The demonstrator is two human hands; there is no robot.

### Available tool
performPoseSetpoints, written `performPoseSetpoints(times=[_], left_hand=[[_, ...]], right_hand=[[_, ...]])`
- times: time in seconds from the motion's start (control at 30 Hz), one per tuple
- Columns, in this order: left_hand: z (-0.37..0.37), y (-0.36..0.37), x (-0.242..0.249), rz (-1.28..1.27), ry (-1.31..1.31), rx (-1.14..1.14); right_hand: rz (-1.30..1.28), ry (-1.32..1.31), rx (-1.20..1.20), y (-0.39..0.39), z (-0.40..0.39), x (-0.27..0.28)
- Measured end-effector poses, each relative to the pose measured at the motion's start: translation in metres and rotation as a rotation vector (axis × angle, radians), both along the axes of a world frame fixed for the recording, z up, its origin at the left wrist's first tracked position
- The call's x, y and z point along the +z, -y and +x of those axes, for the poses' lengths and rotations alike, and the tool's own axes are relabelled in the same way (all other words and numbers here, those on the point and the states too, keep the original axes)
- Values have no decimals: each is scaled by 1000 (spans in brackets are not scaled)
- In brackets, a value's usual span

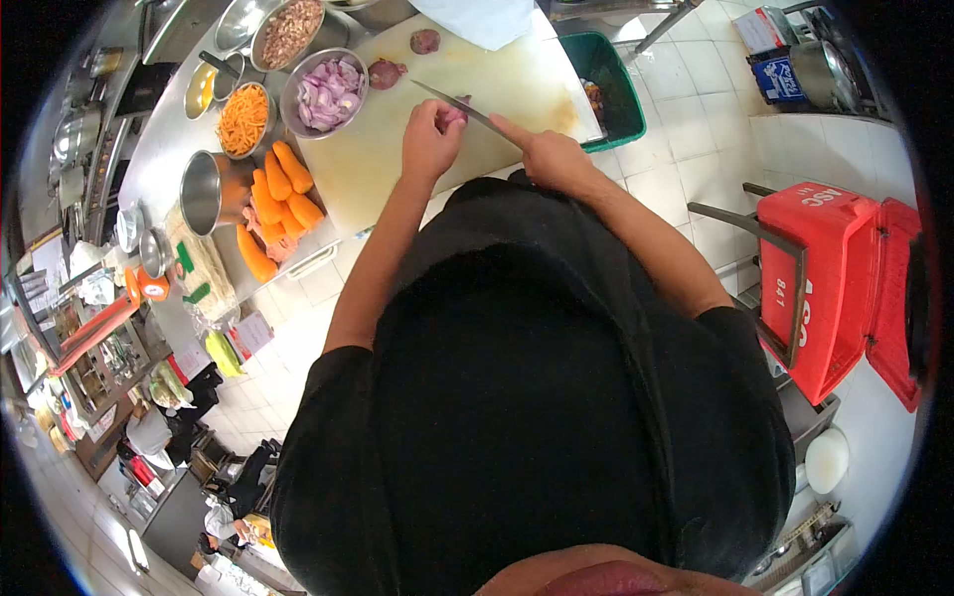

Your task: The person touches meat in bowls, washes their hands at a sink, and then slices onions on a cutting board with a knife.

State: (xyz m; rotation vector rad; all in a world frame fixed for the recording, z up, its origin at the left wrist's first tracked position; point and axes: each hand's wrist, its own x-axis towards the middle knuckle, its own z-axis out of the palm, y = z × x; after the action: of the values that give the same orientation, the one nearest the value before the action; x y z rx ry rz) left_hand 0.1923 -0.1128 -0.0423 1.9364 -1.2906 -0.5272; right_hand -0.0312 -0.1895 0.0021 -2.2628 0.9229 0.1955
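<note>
On the pale cutting board, my left hand has its fingers closed on a piece of red onion. My right hand grips a knife, its index finger along the back of the blade, which crosses over the onion piece. Two more dark red onion pieces lie farther up the board, one at the bowl's edge and another near the top. A steel bowl of cut onion stands at the board's left side.
Peeled carrots, a bowl of shredded carrot, an empty-looking steel pot and a bowl of chopped pinkish food stand left. A green bin adjoins the board's right edge. A red bin stands far right. Other people are at lower left.
</note>
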Motion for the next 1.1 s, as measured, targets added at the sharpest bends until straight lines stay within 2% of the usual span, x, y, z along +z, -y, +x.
performPoseSetpoints(times=[0.13,0.27,0.33,0.53,0.63,0.77,0.87,1.1], left_hand=[[11,-11,-23,-67,-114,60],[23,-17,-16,35,-121,74],[26,-17,-22,32,-138,135],[22,-12,-27,96,-523,319],[14,-11,-14,106,-539,389],[16,-12,-9,107,-605,374],[16,-13,-11,85,-603,369],[9,-9,-7,62,-604,416]], right_hand=[[1,-21,-71,-1,-12,-5],[-26,9,-223,-5,-31,13],[13,32,-175,-8,-34,28],[61,104,-42,-15,-20,27],[63,122,-27,-14,-3,22],[31,91,5,-8,5,25],[9,32,-55,-12,-5,47],[-4,-2,29,-23,-16,57]])
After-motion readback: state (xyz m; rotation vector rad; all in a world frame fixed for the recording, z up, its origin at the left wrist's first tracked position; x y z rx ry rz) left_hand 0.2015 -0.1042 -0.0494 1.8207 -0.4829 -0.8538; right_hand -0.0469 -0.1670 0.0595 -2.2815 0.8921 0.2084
